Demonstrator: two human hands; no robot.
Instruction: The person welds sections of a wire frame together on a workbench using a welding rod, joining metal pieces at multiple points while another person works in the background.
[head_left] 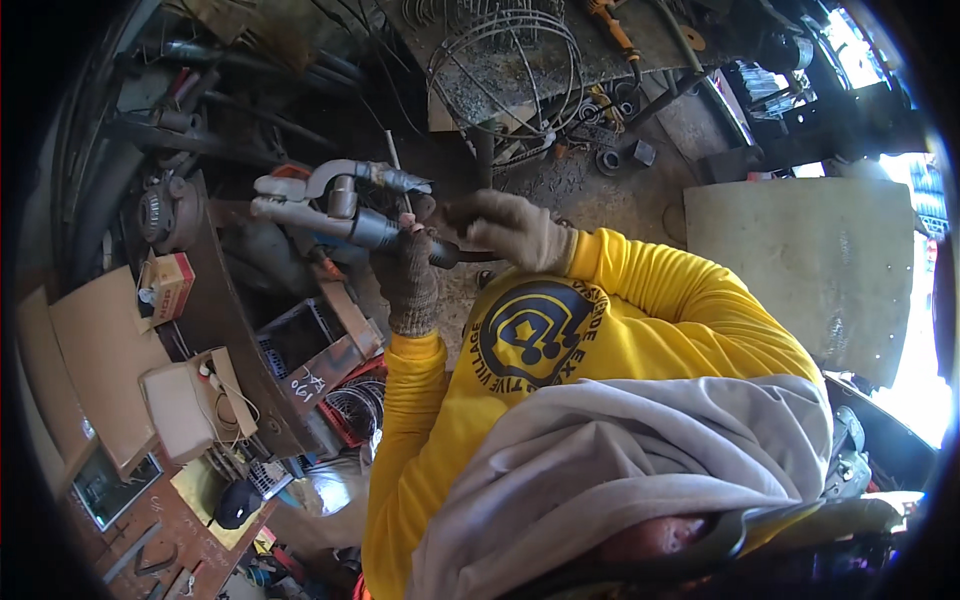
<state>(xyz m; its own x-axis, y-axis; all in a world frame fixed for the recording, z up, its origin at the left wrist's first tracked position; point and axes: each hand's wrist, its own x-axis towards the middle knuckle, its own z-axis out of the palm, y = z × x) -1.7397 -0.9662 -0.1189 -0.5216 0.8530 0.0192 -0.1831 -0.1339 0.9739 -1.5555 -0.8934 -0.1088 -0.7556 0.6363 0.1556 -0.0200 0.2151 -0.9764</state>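
My left hand (405, 280), in a brown knit glove, is closed at the dark grip of a welding electrode holder (372, 228). The holder's worn metal jaw and lever point left. A thin pale rod (393, 150) rises beside the jaw from my left fingertips; I cannot make out its lower end. My right hand (515, 230), gloved too, is just right of the holder, with fingers stretched toward it and nothing visible in them. Behind the left hand, the grip runs on to the right, below the right hand.
A wire-ring frame (510, 70) stands on the metal bench (620, 40) ahead, with an orange-handled tool (615, 30). Rings and scraps litter the floor. On the left are a rusty steel beam (245, 310), cardboard (105, 360) and a small box (172, 290). A flat plate (800, 265) lies right.
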